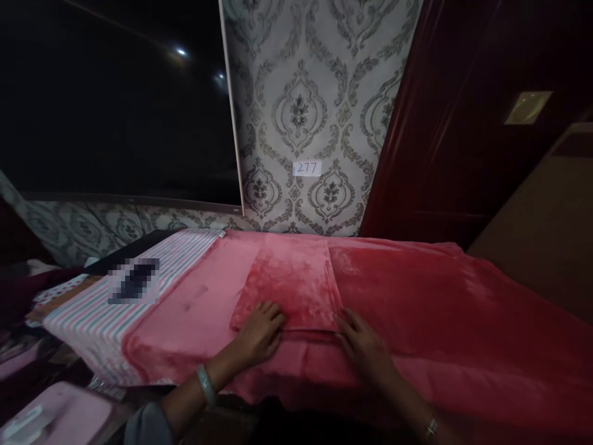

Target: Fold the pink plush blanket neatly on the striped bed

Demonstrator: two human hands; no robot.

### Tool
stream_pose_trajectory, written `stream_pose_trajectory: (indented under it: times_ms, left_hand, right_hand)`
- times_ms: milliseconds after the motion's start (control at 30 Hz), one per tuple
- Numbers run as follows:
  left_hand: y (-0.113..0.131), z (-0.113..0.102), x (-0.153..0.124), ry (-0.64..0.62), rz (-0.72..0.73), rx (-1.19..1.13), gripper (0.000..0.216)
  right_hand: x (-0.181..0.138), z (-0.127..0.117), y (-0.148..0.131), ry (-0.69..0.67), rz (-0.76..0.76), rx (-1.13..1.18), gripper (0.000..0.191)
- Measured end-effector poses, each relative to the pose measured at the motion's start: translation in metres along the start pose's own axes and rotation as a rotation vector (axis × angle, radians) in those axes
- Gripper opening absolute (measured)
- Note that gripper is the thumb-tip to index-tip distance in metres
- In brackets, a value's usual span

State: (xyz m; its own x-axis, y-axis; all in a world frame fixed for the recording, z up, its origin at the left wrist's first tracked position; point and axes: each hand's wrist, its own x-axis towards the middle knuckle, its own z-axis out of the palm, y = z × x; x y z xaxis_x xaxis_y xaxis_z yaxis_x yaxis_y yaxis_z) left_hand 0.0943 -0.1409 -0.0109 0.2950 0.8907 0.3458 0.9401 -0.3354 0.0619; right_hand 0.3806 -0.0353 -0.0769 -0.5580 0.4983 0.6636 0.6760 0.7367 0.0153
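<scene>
A red plush cloth (290,281) lies in a folded rectangle in front of me, with layered edges along its front and right side. My left hand (260,332) is at the front edge of the fold, left of its middle, fingers bent over the cloth. At the front right corner, my right hand (364,343) has its fingertips closed on the cloth's edge. The undersides of both grips are hidden. Beneath the fold spreads a larger red plush covering (454,296), paler pink on the left, hanging over the front edge.
To the left lie a striped cloth (88,321) and a blurred-out dark object (135,281). A large dark screen (115,105) hangs above. A paper label reading 277 (307,168) is on the patterned wall. A pink stool-like surface (60,411) stands at the lower left.
</scene>
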Motion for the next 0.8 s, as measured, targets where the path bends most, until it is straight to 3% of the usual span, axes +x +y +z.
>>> stream_pose_trajectory:
  times_ms: [100, 233, 333, 433, 533, 800]
  left_hand:
    - [0.015, -0.002, 0.019, 0.075, -0.003, -0.063, 0.039]
    - [0.037, 0.024, 0.044, 0.023, 0.044, 0.022, 0.048]
    - [0.046, 0.050, 0.045, 0.038, 0.019, 0.076, 0.048]
    - [0.047, 0.064, 0.038, 0.076, 0.006, 0.096, 0.051]
    - [0.045, 0.064, 0.034, 0.071, 0.021, 0.103, 0.053]
    - [0.046, 0.053, 0.036, 0.057, 0.045, 0.041, 0.051]
  right_hand:
    - [0.015, -0.015, -0.007, -0.029, 0.021, 0.020, 0.035]
    - [0.049, -0.025, -0.023, -0.079, 0.109, 0.045, 0.041]
    - [0.062, -0.009, -0.029, -0.155, 0.115, 0.081, 0.047]
    - [0.054, 0.014, -0.026, -0.359, 0.141, 0.115, 0.058]
    - [0.039, 0.027, -0.022, -0.441, 0.217, 0.135, 0.061]
    - [0.035, 0.027, -0.023, -0.460, 0.247, 0.144, 0.061]
